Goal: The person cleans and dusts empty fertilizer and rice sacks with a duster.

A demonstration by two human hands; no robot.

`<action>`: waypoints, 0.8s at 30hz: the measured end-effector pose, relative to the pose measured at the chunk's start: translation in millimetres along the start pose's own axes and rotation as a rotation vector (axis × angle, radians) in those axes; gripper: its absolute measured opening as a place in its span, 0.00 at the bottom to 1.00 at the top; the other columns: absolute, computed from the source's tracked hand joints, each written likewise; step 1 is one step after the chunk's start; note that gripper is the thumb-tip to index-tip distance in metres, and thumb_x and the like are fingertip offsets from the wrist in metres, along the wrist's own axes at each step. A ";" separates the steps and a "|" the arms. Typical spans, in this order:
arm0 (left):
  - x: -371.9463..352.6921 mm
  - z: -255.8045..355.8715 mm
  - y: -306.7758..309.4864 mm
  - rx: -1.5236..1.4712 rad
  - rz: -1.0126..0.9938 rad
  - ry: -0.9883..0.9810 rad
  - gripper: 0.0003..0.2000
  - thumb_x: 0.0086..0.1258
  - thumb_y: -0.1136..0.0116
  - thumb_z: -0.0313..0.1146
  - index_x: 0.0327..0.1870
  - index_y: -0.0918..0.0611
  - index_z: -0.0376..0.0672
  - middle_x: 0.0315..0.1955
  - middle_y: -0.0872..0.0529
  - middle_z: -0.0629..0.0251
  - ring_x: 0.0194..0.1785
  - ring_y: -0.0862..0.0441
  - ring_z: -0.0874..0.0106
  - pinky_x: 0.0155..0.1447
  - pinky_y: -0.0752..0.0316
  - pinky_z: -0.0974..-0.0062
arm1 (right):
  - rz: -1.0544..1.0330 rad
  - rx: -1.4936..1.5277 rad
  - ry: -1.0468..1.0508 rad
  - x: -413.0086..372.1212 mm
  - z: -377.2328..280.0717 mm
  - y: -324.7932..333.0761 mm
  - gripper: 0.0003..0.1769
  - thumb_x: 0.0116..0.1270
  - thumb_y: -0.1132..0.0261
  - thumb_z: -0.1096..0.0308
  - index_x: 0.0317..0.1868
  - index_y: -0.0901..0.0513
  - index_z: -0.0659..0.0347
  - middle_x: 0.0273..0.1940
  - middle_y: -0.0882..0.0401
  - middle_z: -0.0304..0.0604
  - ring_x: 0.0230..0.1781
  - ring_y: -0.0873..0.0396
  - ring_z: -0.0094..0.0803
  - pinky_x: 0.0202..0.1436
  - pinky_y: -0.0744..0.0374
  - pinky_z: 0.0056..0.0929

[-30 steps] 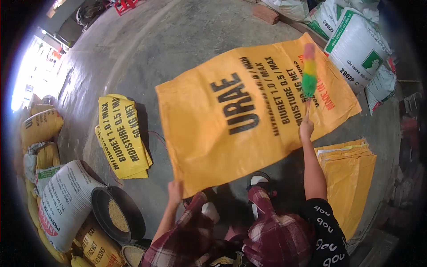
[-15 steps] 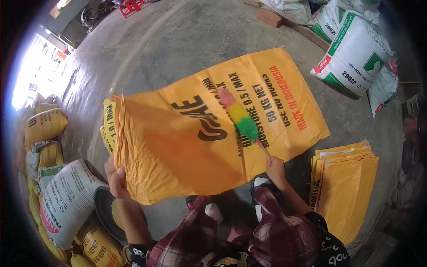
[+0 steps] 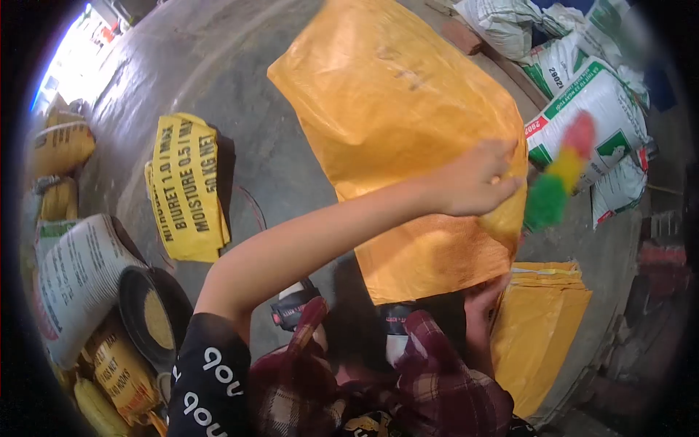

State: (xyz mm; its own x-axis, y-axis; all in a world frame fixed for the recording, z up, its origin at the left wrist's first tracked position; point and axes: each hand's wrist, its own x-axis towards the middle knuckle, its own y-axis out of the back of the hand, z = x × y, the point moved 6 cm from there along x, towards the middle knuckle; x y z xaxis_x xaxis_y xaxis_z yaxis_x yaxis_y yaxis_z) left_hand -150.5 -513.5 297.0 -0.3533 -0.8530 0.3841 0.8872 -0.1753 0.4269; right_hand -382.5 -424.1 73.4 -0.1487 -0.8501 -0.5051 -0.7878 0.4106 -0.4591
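Observation:
A large yellow-orange woven sack (image 3: pixel 408 124) hangs in front of me, its plain side showing with faint print near the top. My left hand (image 3: pixel 480 182) reaches across to the sack's right edge and grips it; the fingers are somewhat blurred. Low at the sack's bottom right corner, my right hand (image 3: pixel 480 300) is partly covered by it. A pink, yellow and green feather duster (image 3: pixel 555 182) sticks out past the sack's right edge, in line with my right hand; its handle is hidden behind the sack.
Folded yellow sacks (image 3: pixel 539 342) are stacked at right. More folded printed sacks (image 3: pixel 186 189) lie on the left floor. A black pan (image 3: pixel 131 309) with grainy contents stands beside a full white sack (image 3: pixel 87 280). Filled white-green sacks (image 3: pixel 593 109) and a brick (image 3: pixel 461 36) are at upper right.
The sack has turned from its printed side to its plain side. My left hand has swung across from left to right. The duster has moved right, off the sack's printed face.

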 end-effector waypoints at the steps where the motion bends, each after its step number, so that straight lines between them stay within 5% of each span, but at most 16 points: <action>1: 1.6 -10.5 -12.9 -0.006 0.023 0.006 0.16 0.65 0.54 0.38 0.28 0.25 0.30 0.55 0.37 0.32 0.61 0.40 0.44 0.64 0.44 0.63 | -0.008 -0.023 -0.003 -3.1 -5.2 -1.1 0.28 0.64 0.54 0.41 0.51 0.32 0.56 0.26 0.26 0.30 0.12 0.35 0.25 0.17 0.34 0.23; 3: -0.8 -36.8 -49.9 -0.168 -0.084 -0.011 0.15 0.65 0.54 0.38 0.34 0.24 0.33 0.56 0.39 0.33 0.59 0.38 0.45 0.63 0.43 0.62 | -0.641 0.116 0.243 -23.2 -25.9 -39.2 0.22 0.64 0.46 0.48 0.47 0.31 0.58 0.22 0.34 0.31 0.11 0.41 0.18 0.13 0.40 0.18; 4: -3.7 -51.2 -65.3 -0.169 -0.063 -0.004 0.15 0.65 0.54 0.38 0.34 0.24 0.33 0.56 0.39 0.33 0.59 0.38 0.45 0.63 0.43 0.62 | -0.653 0.102 0.229 -22.9 -27.2 -41.6 0.22 0.64 0.46 0.48 0.47 0.31 0.58 0.22 0.34 0.31 0.11 0.41 0.18 0.13 0.40 0.18; 6: -12.9 -73.3 -94.5 -0.124 -0.116 -0.030 0.13 0.66 0.55 0.38 0.40 0.23 0.36 0.56 0.38 0.35 0.56 0.35 0.45 0.62 0.42 0.61 | -0.269 -0.483 0.389 -12.7 -32.0 -34.7 0.15 0.61 0.39 0.62 0.42 0.32 0.60 0.17 0.43 0.29 0.11 0.44 0.13 0.11 0.45 0.16; 7: -20.9 -73.5 -95.4 -0.116 -0.103 -0.024 0.13 0.66 0.55 0.38 0.40 0.23 0.36 0.56 0.38 0.35 0.56 0.35 0.45 0.62 0.42 0.61 | -0.020 -0.633 0.396 -16.9 -35.1 -31.9 0.09 0.59 0.38 0.73 0.29 0.32 0.62 0.16 0.42 0.27 0.13 0.46 0.12 0.15 0.44 0.16; 8: -30.9 -74.0 -99.7 -0.069 -0.122 -0.004 0.12 0.65 0.54 0.36 0.41 0.23 0.38 0.54 0.35 0.38 0.55 0.34 0.47 0.61 0.40 0.61 | -0.031 -0.636 0.391 -11.1 -32.9 -28.8 0.09 0.59 0.38 0.73 0.29 0.32 0.62 0.16 0.42 0.27 0.13 0.46 0.12 0.15 0.44 0.16; 10: -52.2 -80.2 -105.0 -0.019 -0.143 0.016 0.11 0.64 0.54 0.34 0.42 0.22 0.39 0.53 0.33 0.41 0.53 0.32 0.48 0.60 0.38 0.61 | 0.047 -0.835 0.717 -4.2 -47.0 -22.5 0.10 0.58 0.38 0.74 0.26 0.32 0.63 0.18 0.39 0.29 0.15 0.43 0.14 0.18 0.41 0.17; 12: -81.8 -104.7 -98.4 0.049 -0.063 0.174 0.12 0.61 0.51 0.33 0.44 0.22 0.40 0.50 0.29 0.48 0.54 0.32 0.52 0.58 0.36 0.62 | 0.034 -0.786 0.745 5.5 -51.5 -19.2 0.12 0.59 0.38 0.73 0.23 0.33 0.64 0.19 0.37 0.30 0.17 0.41 0.16 0.19 0.40 0.18; 16: -172.6 -152.7 -46.6 0.286 0.258 0.765 0.18 0.59 0.47 0.35 0.49 0.27 0.36 0.48 0.28 0.51 0.55 0.33 0.56 0.58 0.36 0.63 | 0.170 -0.979 0.709 41.8 -49.7 28.6 0.13 0.59 0.37 0.70 0.23 0.32 0.67 0.19 0.35 0.33 0.19 0.38 0.20 0.22 0.36 0.22; 18: -221.5 -159.6 -27.1 0.643 0.620 0.828 0.13 0.54 0.47 0.33 0.37 0.24 0.33 0.40 0.23 0.50 0.48 0.29 0.55 0.55 0.34 0.64 | 0.224 -1.050 0.632 64.4 -36.4 53.9 0.13 0.57 0.35 0.67 0.28 0.27 0.70 0.22 0.29 0.38 0.21 0.32 0.23 0.25 0.32 0.25; 20: -277.0 -185.5 -31.6 0.741 0.707 1.127 0.19 0.53 0.43 0.42 0.37 0.25 0.33 0.39 0.21 0.52 0.47 0.26 0.56 0.52 0.31 0.65 | 0.224 -1.114 0.676 96.5 -13.6 92.7 0.12 0.55 0.34 0.67 0.28 0.26 0.68 0.22 0.30 0.36 0.18 0.34 0.23 0.21 0.34 0.24; 21: -287.8 -187.3 -29.9 0.739 0.710 1.131 0.19 0.53 0.43 0.42 0.37 0.25 0.33 0.39 0.21 0.52 0.47 0.26 0.56 0.52 0.31 0.65 | 0.227 -1.177 0.718 108.2 -2.6 108.3 0.12 0.54 0.34 0.67 0.28 0.26 0.66 0.21 0.31 0.35 0.16 0.36 0.22 0.18 0.35 0.24; 22: -304.3 -202.2 -39.1 0.468 0.562 1.334 0.22 0.52 0.41 0.46 0.38 0.24 0.33 0.39 0.21 0.52 0.45 0.25 0.56 0.50 0.30 0.66 | 0.224 -1.180 0.717 115.4 6.6 120.5 0.12 0.54 0.34 0.67 0.28 0.26 0.66 0.21 0.31 0.35 0.16 0.36 0.22 0.18 0.35 0.24; 24: -325.5 -218.0 -58.2 0.188 0.399 1.509 0.26 0.51 0.40 0.51 0.39 0.24 0.34 0.39 0.20 0.53 0.44 0.23 0.57 0.47 0.28 0.67 | 0.203 -1.089 0.499 129.8 29.0 144.6 0.11 0.54 0.34 0.66 0.32 0.25 0.64 0.20 0.31 0.34 0.12 0.38 0.22 0.13 0.39 0.24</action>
State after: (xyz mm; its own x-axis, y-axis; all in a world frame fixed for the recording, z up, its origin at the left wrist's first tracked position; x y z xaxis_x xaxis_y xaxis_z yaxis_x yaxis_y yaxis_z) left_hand -22.4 -332.8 -31.3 0.5982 -0.5327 -0.5987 0.7585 0.1354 0.6375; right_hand -498.5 -465.5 -79.7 -0.3521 -0.9346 -0.0500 -0.7777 0.2624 0.5713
